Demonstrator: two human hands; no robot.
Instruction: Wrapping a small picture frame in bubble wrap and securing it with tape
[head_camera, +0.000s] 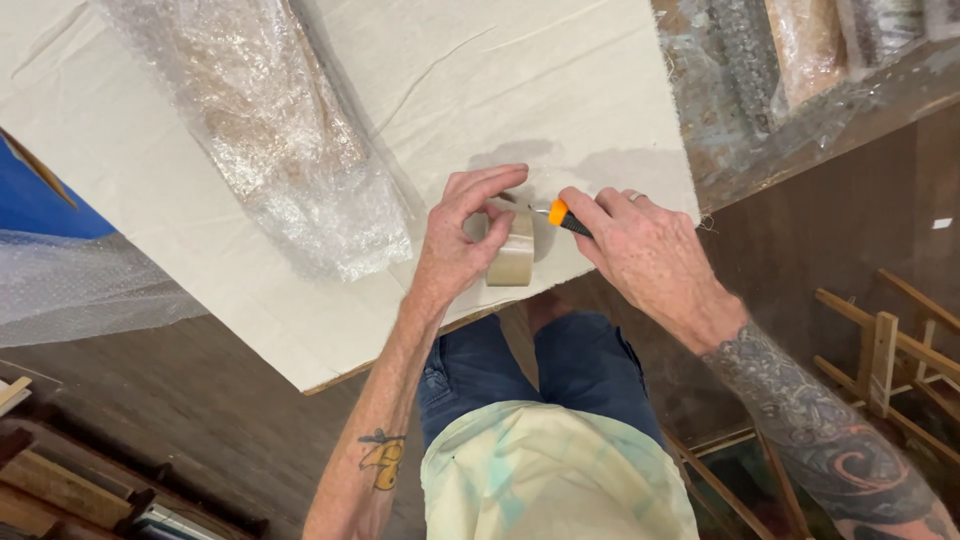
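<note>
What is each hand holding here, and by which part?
The left hand grips a roll of tape by its outer rim, standing it on edge on the cloth-covered table. The right hand holds an orange-and-black utility knife by its handle.

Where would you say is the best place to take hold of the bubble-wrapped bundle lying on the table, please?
Probably around the middle of the bubble-wrapped bundle, coming from above with fingers down both long sides. It lies flat and elongated on the cloth-covered table, clear of the left hand and right hand. Its near end looks like loose, flattened wrap, so it is best avoided.
</note>
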